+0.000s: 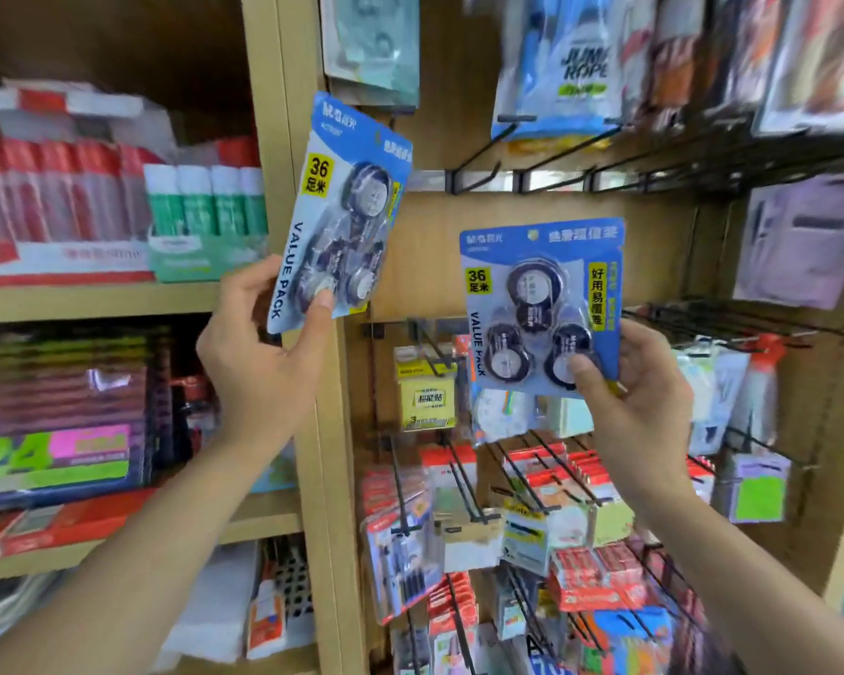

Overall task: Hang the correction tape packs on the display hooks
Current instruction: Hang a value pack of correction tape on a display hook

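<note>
I held one correction tape pack [541, 304] in my right hand [639, 382], the grip closed on its lower right corner with the thumb over the blister, the card upright and facing me in front of the pegboard panel [654, 246]. My left hand [259, 353] had its grip closed on the bottom edge of a second pack [342, 211], tilted and held up against the wooden post [288, 90].

To hang the right pack well, I judged I should raise it to one of the bare black hooks [478, 163] just above, keep the card square to the hook tip, and slide it on through the hang hole; the hole itself was too blurred to make out.

On the shelf [93, 299] to the left, an open display box [196, 255] held green-and-white glue sticks [205, 202] standing upright, beside red-capped sticks [45, 187] in another tray. Lower hooks carried red packs [581, 479] and yellow sticky notes [425, 397].
</note>
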